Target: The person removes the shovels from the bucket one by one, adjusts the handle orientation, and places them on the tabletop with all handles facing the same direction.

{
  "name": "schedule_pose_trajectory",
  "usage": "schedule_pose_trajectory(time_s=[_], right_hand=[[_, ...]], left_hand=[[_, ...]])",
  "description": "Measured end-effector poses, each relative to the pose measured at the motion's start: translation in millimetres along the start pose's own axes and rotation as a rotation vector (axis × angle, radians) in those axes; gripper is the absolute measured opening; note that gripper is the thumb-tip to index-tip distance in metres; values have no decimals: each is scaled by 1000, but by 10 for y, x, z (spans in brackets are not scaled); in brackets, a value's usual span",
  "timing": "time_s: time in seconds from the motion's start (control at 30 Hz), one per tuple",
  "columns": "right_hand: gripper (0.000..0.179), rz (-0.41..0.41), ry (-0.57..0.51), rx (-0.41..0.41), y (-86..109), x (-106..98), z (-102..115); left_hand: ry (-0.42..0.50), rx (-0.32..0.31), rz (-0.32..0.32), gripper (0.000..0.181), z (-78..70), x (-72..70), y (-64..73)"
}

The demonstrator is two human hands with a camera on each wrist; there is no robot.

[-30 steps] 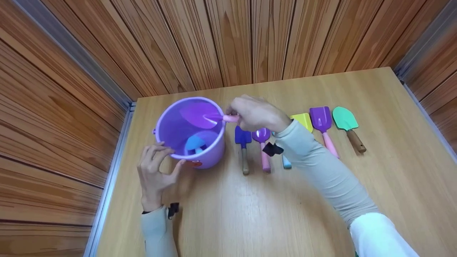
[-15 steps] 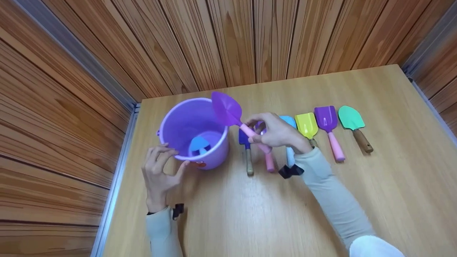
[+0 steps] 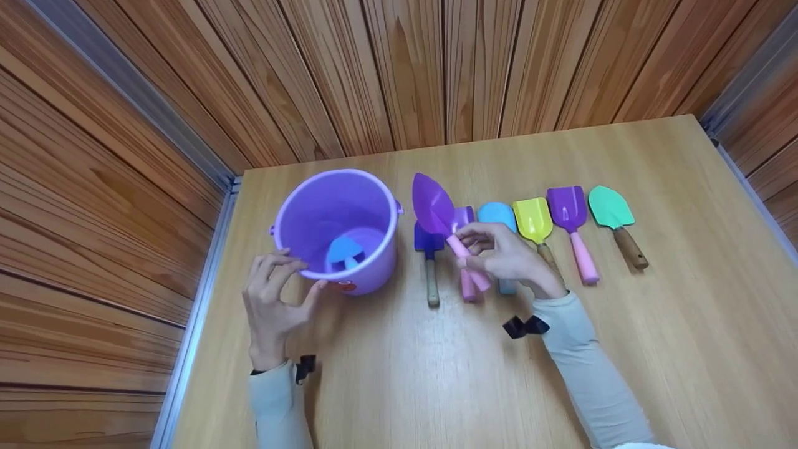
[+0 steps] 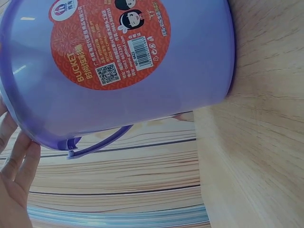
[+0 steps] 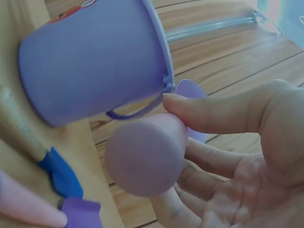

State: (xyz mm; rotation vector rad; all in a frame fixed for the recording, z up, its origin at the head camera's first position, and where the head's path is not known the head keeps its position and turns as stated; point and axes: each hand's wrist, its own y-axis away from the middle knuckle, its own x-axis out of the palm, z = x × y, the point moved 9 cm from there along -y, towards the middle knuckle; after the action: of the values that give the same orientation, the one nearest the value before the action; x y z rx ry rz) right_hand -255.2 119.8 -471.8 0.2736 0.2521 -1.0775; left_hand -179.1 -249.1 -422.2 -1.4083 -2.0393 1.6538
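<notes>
My left hand (image 3: 274, 299) holds the near left rim of a purple bucket (image 3: 380, 268), fingertips over the edge and thumb outside. A blue-headed toy tool (image 3: 345, 249) lies inside the bucket. To the bucket's right, my right hand (image 3: 508, 255) pinches the pink handle of a purple pointed trowel (image 3: 432, 202) between thumb and fingers. Its blade points up and left above the row of shovels. In the right wrist view, the handle's round end (image 5: 142, 156) faces the camera and hides most of the blade.
Beneath the held trowel lie a dark blue shovel (image 3: 429, 240) and a purple pink-handled one (image 3: 464, 215). Farther right are a light blue shovel (image 3: 497, 213), a yellow one (image 3: 533, 218), a purple one (image 3: 567, 206) and a green trowel (image 3: 611, 206). Wood-plank walls (image 3: 411, 81) stand behind the table.
My right hand has drawn the purple trowel out of the bucket's mouth and moved it right, over the row. My left hand stays at the rim.
</notes>
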Motion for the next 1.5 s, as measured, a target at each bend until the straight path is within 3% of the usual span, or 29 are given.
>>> schedule_pose_trajectory(time_s=[0.47,0.83,1.03,1.2,1.5], right_hand=[[46,-118,-35,110,180,-476,-251],[50,-235,-15,125,266,-868,-377],[51,-294,-64,188,389,-1102,-511],[53,-354,-73,196,480,-1280,-581],[55,-431,-150,271,640,-1501,-768]], left_hand=[[-27,13,1,51,-5,-6,5],[-16,-9,-14,54,14,-35,15],[-15,-6,-18,53,8,-16,13],[-26,2,-19,52,3,-16,3],[-33,-1,-8,51,-5,-17,5]])
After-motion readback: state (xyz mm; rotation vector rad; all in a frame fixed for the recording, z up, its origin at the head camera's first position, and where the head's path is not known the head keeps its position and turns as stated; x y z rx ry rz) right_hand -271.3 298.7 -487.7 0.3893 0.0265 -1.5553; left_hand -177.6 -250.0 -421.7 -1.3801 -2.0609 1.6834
